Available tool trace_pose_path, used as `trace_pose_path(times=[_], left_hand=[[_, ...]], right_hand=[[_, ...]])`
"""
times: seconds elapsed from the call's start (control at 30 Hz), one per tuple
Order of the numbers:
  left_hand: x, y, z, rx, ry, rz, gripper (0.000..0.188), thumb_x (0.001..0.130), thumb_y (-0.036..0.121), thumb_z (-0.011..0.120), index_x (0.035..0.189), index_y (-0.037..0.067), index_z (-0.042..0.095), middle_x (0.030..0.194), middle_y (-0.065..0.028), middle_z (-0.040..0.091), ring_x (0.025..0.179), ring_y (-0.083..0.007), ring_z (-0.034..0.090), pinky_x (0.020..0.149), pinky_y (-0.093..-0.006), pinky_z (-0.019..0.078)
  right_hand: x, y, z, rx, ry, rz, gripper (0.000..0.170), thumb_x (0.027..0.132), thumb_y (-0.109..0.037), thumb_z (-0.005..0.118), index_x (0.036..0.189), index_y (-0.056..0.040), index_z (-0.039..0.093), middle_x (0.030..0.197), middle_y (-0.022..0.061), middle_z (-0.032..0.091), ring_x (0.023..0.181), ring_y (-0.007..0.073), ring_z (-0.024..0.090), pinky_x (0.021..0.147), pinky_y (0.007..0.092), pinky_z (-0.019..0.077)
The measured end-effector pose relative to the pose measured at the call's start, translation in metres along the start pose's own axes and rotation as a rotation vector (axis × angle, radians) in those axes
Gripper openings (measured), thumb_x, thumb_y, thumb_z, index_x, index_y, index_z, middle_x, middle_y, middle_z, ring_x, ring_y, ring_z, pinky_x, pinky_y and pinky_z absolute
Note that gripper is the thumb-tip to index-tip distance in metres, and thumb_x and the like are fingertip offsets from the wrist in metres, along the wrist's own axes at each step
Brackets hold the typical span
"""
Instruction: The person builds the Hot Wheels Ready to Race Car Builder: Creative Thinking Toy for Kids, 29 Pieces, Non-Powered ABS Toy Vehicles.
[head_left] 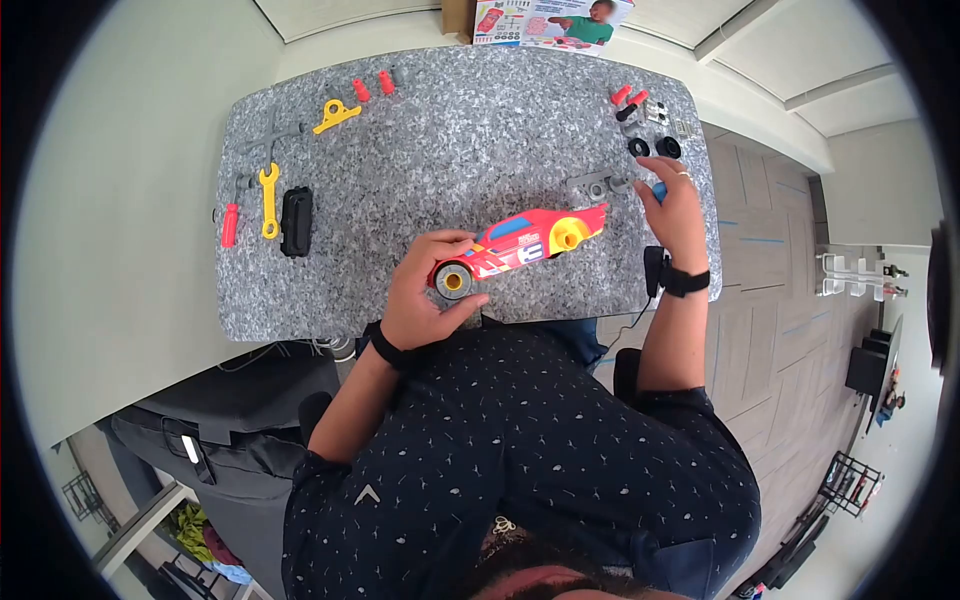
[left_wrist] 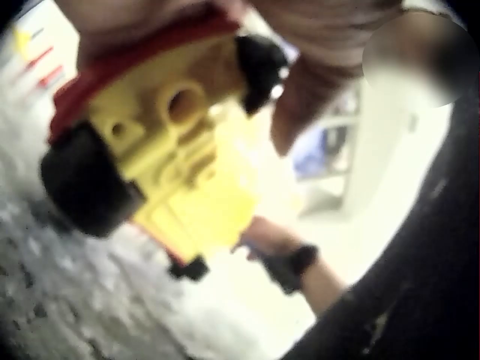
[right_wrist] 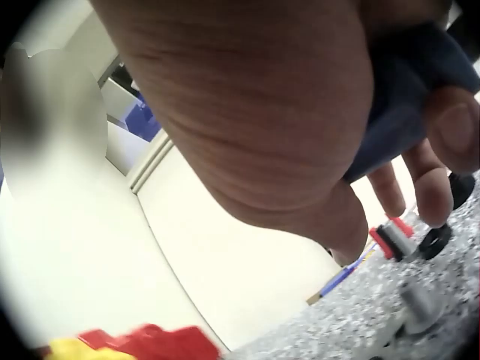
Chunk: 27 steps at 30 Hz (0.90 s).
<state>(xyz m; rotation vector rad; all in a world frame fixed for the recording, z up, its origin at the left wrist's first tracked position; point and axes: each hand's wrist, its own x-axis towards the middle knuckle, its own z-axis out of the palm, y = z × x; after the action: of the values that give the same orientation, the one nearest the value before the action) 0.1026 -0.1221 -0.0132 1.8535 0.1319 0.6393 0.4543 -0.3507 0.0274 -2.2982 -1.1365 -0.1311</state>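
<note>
My left hand grips a red toy race car by its front, near a grey-faced wheel. The car's rear side shows a bare yellow hub. In the left wrist view its yellow underside faces the camera, with a black wheel at one side. My right hand holds a dark blue object against the palm, most of it hidden by the hand. Its fingers reach toward two loose black wheels. Just left of this hand lies a grey toy part.
Red and grey pieces lie at the table's back right. Along the left are a yellow wrench, a red screwdriver, a black tray-like part and a yellow piece. A printed box stands behind the table.
</note>
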Motion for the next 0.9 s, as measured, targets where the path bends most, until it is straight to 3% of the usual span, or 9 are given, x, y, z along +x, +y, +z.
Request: trace_pose_path(times=[0.03, 0.17, 0.4, 0.5, 0.67, 0.73, 0.8, 0.87, 0.9], left_hand=[[0.0, 0.0, -0.001, 0.002, 0.006, -0.005, 0.068, 0.083, 0.004, 0.096, 0.142, 0.006, 0.063, 0.148, -0.0198, 0.065, 0.134, -0.0315, 0.069, 0.111, -0.0414, 0.0551], [-0.001, 0.0, -0.001, 0.041, 0.024, 0.029, 0.065, 0.08, 0.01, 0.099, 0.137, 0.005, 0.068, 0.14, -0.0177, 0.07, 0.127, -0.0339, 0.072, 0.106, -0.0419, 0.0584], [-0.003, 0.004, -0.001, 0.108, 0.011, 0.03, 0.065, 0.08, 0.011, 0.099, 0.137, 0.006, 0.067, 0.139, -0.0168, 0.071, 0.126, -0.0351, 0.071, 0.105, -0.0431, 0.058], [-0.003, 0.003, 0.0, 0.105, 0.019, 0.034, 0.064, 0.081, 0.011, 0.098, 0.137, 0.006, 0.067, 0.139, -0.0167, 0.071, 0.125, -0.0348, 0.071, 0.104, -0.0431, 0.058], [-0.002, -0.003, 0.0, 0.087, 0.02, 0.04, 0.066, 0.081, 0.006, 0.098, 0.139, 0.007, 0.067, 0.14, -0.0181, 0.069, 0.127, -0.0317, 0.072, 0.107, -0.0414, 0.057], [-0.002, -0.007, 0.002, 0.108, 0.038, 0.06, 0.064, 0.081, 0.006, 0.098, 0.138, 0.006, 0.067, 0.139, -0.0177, 0.07, 0.125, -0.0315, 0.073, 0.105, -0.0414, 0.0577], [-0.002, -0.009, 0.004, 0.142, 0.053, 0.042, 0.06, 0.082, 0.007, 0.097, 0.134, 0.006, 0.069, 0.139, -0.0171, 0.07, 0.123, -0.0314, 0.074, 0.103, -0.0407, 0.0583], [0.0, -0.009, 0.006, 0.166, 0.059, 0.037, 0.055, 0.083, 0.007, 0.096, 0.132, 0.006, 0.07, 0.138, -0.0166, 0.071, 0.121, -0.0303, 0.074, 0.101, -0.0398, 0.0588], [0.002, -0.007, 0.006, 0.176, 0.06, 0.036, 0.052, 0.084, 0.007, 0.095, 0.13, 0.006, 0.07, 0.137, -0.0162, 0.071, 0.12, -0.0294, 0.074, 0.101, -0.0393, 0.0589]], right_hand=[[0.004, 0.013, 0.004, 0.01, -0.056, 0.034, 0.041, 0.095, -0.008, 0.082, 0.136, -0.0089, 0.078, 0.145, 0.0235, 0.071, 0.133, 0.0446, 0.068, 0.112, 0.0496, 0.0559], [0.034, 0.055, 0.032, -0.012, -0.081, 0.052, 0.047, 0.094, -0.012, 0.081, 0.141, -0.0119, 0.077, 0.159, 0.0275, 0.063, 0.142, 0.0487, 0.063, 0.119, 0.051, 0.0524], [0.073, 0.077, 0.043, -0.066, -0.116, 0.038, 0.048, 0.092, -0.012, 0.084, 0.139, -0.0106, 0.078, 0.149, 0.0253, 0.07, 0.134, 0.0482, 0.068, 0.114, 0.0475, 0.0558], [0.075, 0.062, 0.03, -0.023, -0.04, -0.006, 0.05, 0.086, -0.007, 0.089, 0.135, -0.0092, 0.079, 0.134, 0.0203, 0.077, 0.12, 0.0429, 0.073, 0.105, 0.0474, 0.0583], [0.052, -0.007, 0.002, 0.347, 0.094, 0.124, 0.044, 0.089, -0.011, 0.093, 0.131, -0.0082, 0.08, 0.112, 0.0085, 0.079, 0.107, 0.0209, 0.072, 0.094, 0.0359, 0.0571], [0.033, -0.065, -0.017, 0.601, -0.073, 0.154, 0.031, 0.098, -0.012, 0.087, 0.128, -0.007, 0.081, 0.107, 0.003, 0.079, 0.098, 0.0131, 0.069, 0.088, 0.031, 0.0555], [0.016, -0.112, -0.027, 0.802, -0.356, 0.168, 0.023, 0.104, -0.012, 0.082, 0.126, -0.0061, 0.082, 0.107, 0.0028, 0.081, 0.089, 0.0112, 0.07, 0.08, 0.028, 0.0553], [0.001, -0.142, -0.012, 0.847, -0.432, -0.113, 0.023, 0.105, -0.015, 0.081, 0.125, -0.0048, 0.082, 0.103, 0.0064, 0.083, 0.088, 0.0131, 0.074, 0.08, 0.0309, 0.0578], [0.0, -0.161, -0.014, 0.856, -0.536, -0.15, 0.022, 0.103, -0.016, 0.082, 0.122, -0.0043, 0.081, 0.103, 0.0125, 0.083, 0.088, 0.0213, 0.079, 0.081, 0.0353, 0.0594]])
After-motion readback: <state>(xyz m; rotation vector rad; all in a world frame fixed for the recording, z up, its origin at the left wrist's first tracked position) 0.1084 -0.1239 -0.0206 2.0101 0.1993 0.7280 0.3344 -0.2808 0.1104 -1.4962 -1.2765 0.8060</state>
